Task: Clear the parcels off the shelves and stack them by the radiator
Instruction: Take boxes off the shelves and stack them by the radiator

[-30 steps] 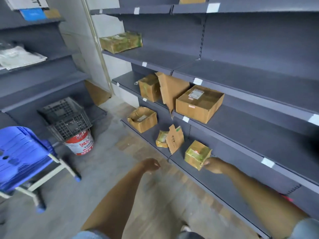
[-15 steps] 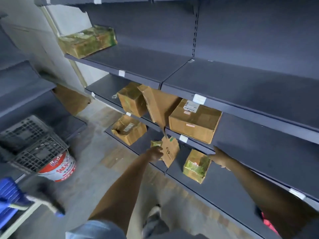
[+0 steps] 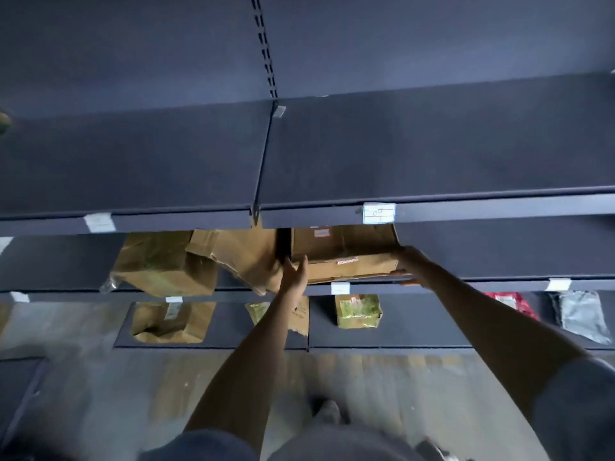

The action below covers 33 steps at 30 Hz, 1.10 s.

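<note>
A large brown cardboard box [image 3: 342, 257] with a white label sits on the middle shelf [image 3: 482, 284], partly hidden under the shelf above. My left hand [image 3: 294, 271] presses its left end with fingers spread. My right hand [image 3: 411, 264] wraps the box's front right corner, thumb under the edge. A torn flat cardboard piece [image 3: 239, 254] leans against the box's left side. Further left stands a tape-wrapped box [image 3: 166, 264]. No radiator is in view.
The bottom shelf [image 3: 416, 341] holds an open box [image 3: 169, 322], a small green-yellow parcel [image 3: 357, 311], another small parcel [image 3: 258, 311], a red pouch [image 3: 512, 302] and a grey pouch [image 3: 582, 316]. The upper shelf [image 3: 499, 207] juts over the box. My shoe [image 3: 327, 412] is on the floor.
I have stepped up to face the shelves. Both hands rose from the bottom shelf to the middle shelf and took hold of the large box's two ends.
</note>
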{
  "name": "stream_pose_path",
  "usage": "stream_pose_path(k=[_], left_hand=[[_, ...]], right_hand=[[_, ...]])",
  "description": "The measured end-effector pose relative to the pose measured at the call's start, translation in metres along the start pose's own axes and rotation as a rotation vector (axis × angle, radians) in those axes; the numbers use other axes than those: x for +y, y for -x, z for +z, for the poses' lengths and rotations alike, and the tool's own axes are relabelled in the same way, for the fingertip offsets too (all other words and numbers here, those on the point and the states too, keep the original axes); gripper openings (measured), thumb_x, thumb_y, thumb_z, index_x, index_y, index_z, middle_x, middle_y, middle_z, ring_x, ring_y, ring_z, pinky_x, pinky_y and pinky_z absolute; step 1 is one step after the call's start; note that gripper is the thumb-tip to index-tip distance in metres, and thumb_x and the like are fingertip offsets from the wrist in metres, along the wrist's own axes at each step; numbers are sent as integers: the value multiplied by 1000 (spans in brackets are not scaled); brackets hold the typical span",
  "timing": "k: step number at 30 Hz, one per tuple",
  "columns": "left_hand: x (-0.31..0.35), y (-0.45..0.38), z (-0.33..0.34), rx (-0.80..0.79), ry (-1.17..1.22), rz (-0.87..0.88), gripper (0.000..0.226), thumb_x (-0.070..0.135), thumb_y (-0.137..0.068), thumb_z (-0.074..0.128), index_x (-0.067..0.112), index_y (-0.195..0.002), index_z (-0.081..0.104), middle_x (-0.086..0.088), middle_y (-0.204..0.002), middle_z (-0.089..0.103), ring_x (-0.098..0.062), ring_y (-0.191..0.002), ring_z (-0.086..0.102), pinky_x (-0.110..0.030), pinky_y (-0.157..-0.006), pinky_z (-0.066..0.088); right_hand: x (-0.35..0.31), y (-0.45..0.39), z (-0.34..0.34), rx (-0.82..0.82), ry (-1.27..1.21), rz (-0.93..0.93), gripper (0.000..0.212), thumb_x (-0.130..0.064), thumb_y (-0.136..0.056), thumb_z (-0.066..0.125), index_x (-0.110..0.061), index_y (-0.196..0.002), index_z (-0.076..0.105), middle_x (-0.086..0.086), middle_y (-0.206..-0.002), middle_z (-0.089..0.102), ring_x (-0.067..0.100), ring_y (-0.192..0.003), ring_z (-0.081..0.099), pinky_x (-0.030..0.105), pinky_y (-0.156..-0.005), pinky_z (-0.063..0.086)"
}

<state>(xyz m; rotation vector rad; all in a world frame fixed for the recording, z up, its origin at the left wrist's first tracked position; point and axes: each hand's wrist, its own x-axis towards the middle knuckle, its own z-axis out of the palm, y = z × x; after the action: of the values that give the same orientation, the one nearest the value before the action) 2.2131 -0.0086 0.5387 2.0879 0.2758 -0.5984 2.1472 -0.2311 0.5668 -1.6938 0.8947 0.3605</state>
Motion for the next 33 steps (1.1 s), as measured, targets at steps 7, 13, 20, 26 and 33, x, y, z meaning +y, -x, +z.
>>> stream_pose_path(k=[7,13,20,26,33], left_hand=[[5,-16,8,3,216,-189,69,43,-96,40,2,-146,15,-18,-152,24,-37,-135,33,-49,-108,35],[11,16,35,-338,234,-288,77,42,-85,63,22,-144,19,-13,-150,27,-38,-132,36,-57,-99,37],[47,92,128,-688,20,-323,78,37,-82,68,22,-144,24,-17,-150,29,-40,-133,36,-53,-109,30],[96,183,258,-911,-259,-169,86,50,-81,64,29,-148,15,-3,-158,13,-41,-135,33,-58,-103,32],[103,355,480,-1267,-600,-22,60,49,-86,57,27,-138,37,-10,-145,39,-32,-128,43,-55,-98,34]], right_hand=[[16,14,-1,121,-120,46,36,-27,-96,45,-3,-122,50,20,-123,59,32,-107,62,41,-88,47],[68,45,-37,235,-305,86,32,-28,-96,49,-3,-115,48,21,-127,54,34,-114,57,51,-94,44],[151,101,-120,444,-545,102,28,-35,-89,59,-9,-96,51,11,-98,60,29,-85,60,45,-77,50],[249,172,-242,734,-638,154,32,-33,-86,59,-2,-94,59,20,-84,65,22,-56,50,26,-54,43],[422,324,-380,1116,-648,327,36,-30,-86,58,5,-96,54,16,-79,58,25,-59,54,26,-47,41]])
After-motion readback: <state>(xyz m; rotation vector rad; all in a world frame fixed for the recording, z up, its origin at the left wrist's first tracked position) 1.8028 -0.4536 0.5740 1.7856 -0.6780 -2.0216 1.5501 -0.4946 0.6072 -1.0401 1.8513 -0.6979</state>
